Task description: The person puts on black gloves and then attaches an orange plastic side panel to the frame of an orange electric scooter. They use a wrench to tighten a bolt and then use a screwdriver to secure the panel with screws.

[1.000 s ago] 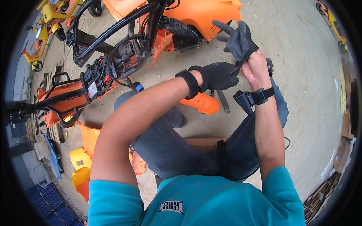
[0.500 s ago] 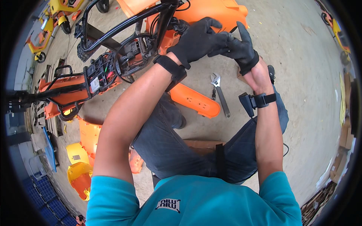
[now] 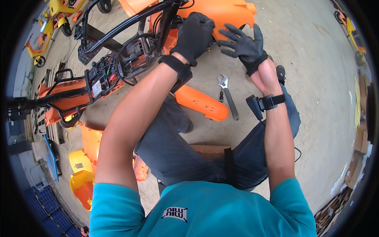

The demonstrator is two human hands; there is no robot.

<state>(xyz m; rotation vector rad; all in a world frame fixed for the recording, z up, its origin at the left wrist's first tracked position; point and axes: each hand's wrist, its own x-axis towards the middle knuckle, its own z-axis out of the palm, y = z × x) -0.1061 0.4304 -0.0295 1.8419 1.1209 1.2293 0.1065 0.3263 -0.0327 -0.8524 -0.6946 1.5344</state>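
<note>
My left hand (image 3: 195, 37), in a black glove, is closed with its fingers curled in beside the black tubular frame (image 3: 170, 23) of a partly stripped scooter. What those fingers hold, if anything, is hidden. To its right my right hand (image 3: 245, 44), gloved as well, is open with the fingers spread and nothing in it. A large orange body panel (image 3: 221, 16) lies just beyond both hands. Below them on the floor are an adjustable wrench (image 3: 228, 96), a small dark metal part (image 3: 221, 96) and a long orange cover (image 3: 202, 103).
Exposed wiring (image 3: 106, 73) runs along the scooter at left. Orange and yellow panels (image 3: 82, 179) lie at lower left. Other yellow scooters (image 3: 47, 37) stand at far left, and one (image 3: 355, 37) at far right. Cardboard boxes (image 3: 360, 138) line the right edge.
My hands have come apart: the left drew slightly up and left, its fingers now curled. The right has spread its fingers.
</note>
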